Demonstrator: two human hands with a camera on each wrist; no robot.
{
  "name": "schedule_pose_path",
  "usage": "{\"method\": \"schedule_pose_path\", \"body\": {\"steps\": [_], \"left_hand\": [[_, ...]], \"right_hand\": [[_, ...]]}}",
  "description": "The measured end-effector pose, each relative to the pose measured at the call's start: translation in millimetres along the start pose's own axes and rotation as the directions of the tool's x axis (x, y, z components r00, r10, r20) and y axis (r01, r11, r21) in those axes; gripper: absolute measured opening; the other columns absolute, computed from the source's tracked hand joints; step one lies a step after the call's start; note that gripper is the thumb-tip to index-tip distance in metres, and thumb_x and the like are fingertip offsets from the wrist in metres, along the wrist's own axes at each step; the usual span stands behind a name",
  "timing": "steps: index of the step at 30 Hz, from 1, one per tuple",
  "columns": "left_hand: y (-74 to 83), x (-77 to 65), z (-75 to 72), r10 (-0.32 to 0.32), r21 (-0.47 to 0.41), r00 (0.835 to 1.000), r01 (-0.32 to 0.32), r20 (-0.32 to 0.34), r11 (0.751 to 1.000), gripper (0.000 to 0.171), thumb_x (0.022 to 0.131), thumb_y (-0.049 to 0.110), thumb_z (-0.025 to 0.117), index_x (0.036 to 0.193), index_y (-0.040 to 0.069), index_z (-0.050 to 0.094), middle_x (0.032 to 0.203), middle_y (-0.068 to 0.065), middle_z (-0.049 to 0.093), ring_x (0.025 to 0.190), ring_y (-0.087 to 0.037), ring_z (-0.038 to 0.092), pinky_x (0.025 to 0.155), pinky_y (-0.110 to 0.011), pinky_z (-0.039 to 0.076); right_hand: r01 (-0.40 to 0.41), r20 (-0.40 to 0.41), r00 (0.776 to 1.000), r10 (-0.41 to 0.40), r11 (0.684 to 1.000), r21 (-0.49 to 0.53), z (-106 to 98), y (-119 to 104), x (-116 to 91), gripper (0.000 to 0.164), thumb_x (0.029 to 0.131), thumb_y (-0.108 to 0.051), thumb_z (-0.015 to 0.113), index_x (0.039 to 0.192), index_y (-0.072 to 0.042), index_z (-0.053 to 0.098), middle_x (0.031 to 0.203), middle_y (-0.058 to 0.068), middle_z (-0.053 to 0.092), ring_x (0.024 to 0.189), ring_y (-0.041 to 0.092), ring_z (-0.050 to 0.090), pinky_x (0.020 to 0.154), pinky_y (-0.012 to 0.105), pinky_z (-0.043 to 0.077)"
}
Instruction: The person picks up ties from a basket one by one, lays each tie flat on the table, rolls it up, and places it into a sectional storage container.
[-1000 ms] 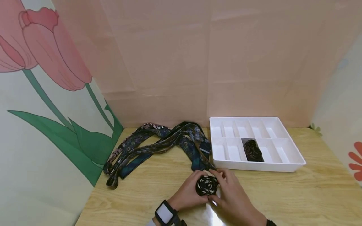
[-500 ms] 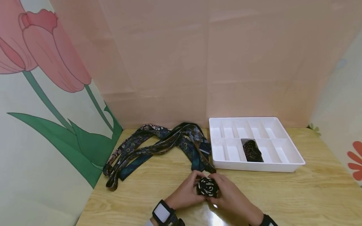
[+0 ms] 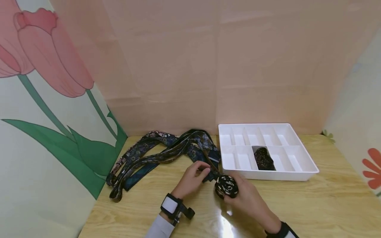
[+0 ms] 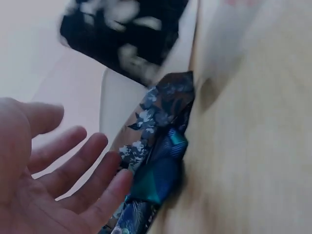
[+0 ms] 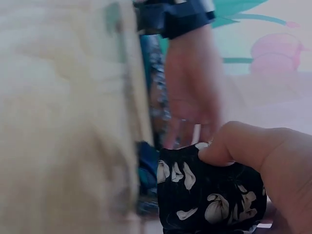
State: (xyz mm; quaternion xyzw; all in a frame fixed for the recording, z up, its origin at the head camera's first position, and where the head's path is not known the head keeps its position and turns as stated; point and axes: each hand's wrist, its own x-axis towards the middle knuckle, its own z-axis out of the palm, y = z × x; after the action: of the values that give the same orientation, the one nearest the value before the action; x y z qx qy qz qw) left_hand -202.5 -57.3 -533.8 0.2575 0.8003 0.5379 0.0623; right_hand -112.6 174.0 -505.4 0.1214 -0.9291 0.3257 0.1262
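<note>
My right hand (image 3: pixel 251 201) grips a rolled necktie (image 3: pixel 226 186), black with cream flowers, between thumb and fingers, just in front of the tray. Close up in the right wrist view, the thumb presses on the side of this rolled tie (image 5: pixel 187 187). Apart from it, to the left, my left hand (image 3: pixel 191 178) has loosely spread fingers and holds nothing. Beside those fingers lie the ends of several loose neckties (image 3: pixel 175 153), dark with floral patterns, one blue-green. Their patterned ends (image 4: pixel 146 126) also show in the left wrist view. The fingers beneath the roll are partly hidden.
A white divided tray (image 3: pixel 271 176) stands at the back right on the wooden table (image 3: pixel 336 198). One front compartment holds another dark rolled tie (image 3: pixel 264 159). Behind the table rises a pinkish-brown backdrop (image 3: pixel 166 66); tulip-printed panels (image 3: pixel 50 62) flank the left.
Both hands held the roll earlier. My left hand has let go and moved left and away from me; my right hand has carried the roll slightly right and towards the tray.
</note>
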Motion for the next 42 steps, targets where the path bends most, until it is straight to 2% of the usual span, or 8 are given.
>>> {"method": "schedule_pose_path", "body": {"steps": [3, 9, 14, 19, 25, 32, 37, 42], "left_hand": [[1.4, 12.0, 1.5, 0.006, 0.013, 0.998, -0.005, -0.057, 1.0, 0.031, 0.111, 0.032, 0.058, 0.13, 0.01, 0.068, 0.124, -0.002, 0.07, 0.114, -0.012, 0.067, 0.098, -0.03, 0.057], [10.6, 30.0, 16.2, -0.02, 0.005, 0.997, 0.021, -0.075, 1.0, 0.029, 0.111, 0.029, 0.058, 0.133, 0.011, 0.066, 0.126, -0.005, 0.066, 0.11, -0.012, 0.067, 0.093, -0.026, 0.058], [17.4, 43.3, 30.1, -0.074, -0.012, 0.992, 0.073, -0.101, 0.997, 0.036, 0.111, 0.031, 0.059, 0.138, 0.007, 0.063, 0.123, -0.004, 0.065, 0.104, -0.007, 0.067, 0.09, -0.023, 0.057], [20.4, 55.9, 43.2, -0.099, -0.035, 0.985, 0.095, -0.139, 0.995, 0.037, 0.108, 0.031, 0.063, 0.136, 0.006, 0.063, 0.117, -0.002, 0.064, 0.095, -0.002, 0.063, 0.084, -0.02, 0.056], [22.0, 62.1, 52.6, -0.136, -0.05, 0.972, 0.129, -0.189, 0.99, 0.039, 0.104, 0.023, 0.07, 0.135, 0.001, 0.065, 0.107, -0.003, 0.063, 0.087, -0.001, 0.059, 0.079, -0.019, 0.054], [22.7, 63.7, 56.1, -0.131, -0.006, 0.968, 0.133, -0.212, 0.991, 0.037, 0.101, 0.018, 0.073, 0.132, -0.002, 0.068, 0.096, -0.001, 0.065, 0.08, 0.001, 0.057, 0.077, -0.018, 0.052], [21.9, 63.7, 57.1, -0.129, 0.002, 0.969, 0.132, -0.211, 0.991, 0.038, 0.101, 0.02, 0.073, 0.133, -0.001, 0.068, 0.096, 0.001, 0.065, 0.079, 0.002, 0.057, 0.077, -0.018, 0.052], [23.0, 63.4, 57.5, -0.127, -0.002, 0.971, 0.13, -0.204, 0.992, 0.039, 0.102, 0.019, 0.072, 0.134, -0.002, 0.067, 0.097, 0.0, 0.065, 0.08, 0.002, 0.057, 0.076, -0.018, 0.052]], "right_hand": [[0.023, -0.066, 0.998, -0.023, 1.0, -0.007, -10.2, 1.6, 9.9, 0.07, 0.068, -0.012, 0.095, 0.129, 0.002, 0.065, 0.121, 0.018, 0.071, 0.108, 0.036, 0.071, 0.091, 0.056, 0.06], [-0.005, -0.171, 0.985, 0.004, 1.0, -0.004, -24.1, 3.8, 25.4, 0.064, 0.072, -0.015, 0.093, 0.126, 0.004, 0.064, 0.115, 0.02, 0.071, 0.101, 0.038, 0.072, 0.084, 0.057, 0.06], [-0.028, -0.203, 0.979, 0.032, 0.999, 0.023, -35.6, 6.3, 38.1, 0.062, 0.076, -0.017, 0.09, 0.126, 0.007, 0.063, 0.12, 0.025, 0.068, 0.105, 0.044, 0.069, 0.085, 0.061, 0.059], [-0.122, -0.19, 0.974, 0.126, 0.992, 0.033, -50.5, 19.0, 53.8, 0.066, 0.082, -0.022, 0.088, 0.132, 0.009, 0.059, 0.126, 0.03, 0.065, 0.111, 0.049, 0.066, 0.089, 0.066, 0.056], [-0.227, -0.159, 0.959, 0.237, 0.971, 0.075, -59.8, 41.9, 69.2, 0.07, 0.088, -0.029, 0.084, 0.137, 0.012, 0.054, 0.127, 0.035, 0.064, 0.114, 0.054, 0.065, 0.091, 0.067, 0.055], [-0.299, -0.178, 0.937, 0.301, 0.953, 0.04, -58.0, 58.4, 75.8, 0.072, 0.087, -0.027, 0.083, 0.136, 0.017, 0.052, 0.127, 0.038, 0.06, 0.116, 0.058, 0.061, 0.093, 0.07, 0.052], [-0.302, -0.192, 0.937, 0.291, 0.953, -0.034, -47.7, 57.7, 77.3, 0.075, 0.086, -0.027, 0.085, 0.134, 0.02, 0.051, 0.122, 0.04, 0.058, 0.112, 0.058, 0.061, 0.092, 0.071, 0.053], [-0.266, -0.269, 0.935, 0.23, 0.958, -0.107, -39.0, 50.3, 77.3, 0.071, 0.082, -0.024, 0.087, 0.127, 0.021, 0.055, 0.114, 0.04, 0.059, 0.106, 0.056, 0.059, 0.085, 0.068, 0.054]]}}
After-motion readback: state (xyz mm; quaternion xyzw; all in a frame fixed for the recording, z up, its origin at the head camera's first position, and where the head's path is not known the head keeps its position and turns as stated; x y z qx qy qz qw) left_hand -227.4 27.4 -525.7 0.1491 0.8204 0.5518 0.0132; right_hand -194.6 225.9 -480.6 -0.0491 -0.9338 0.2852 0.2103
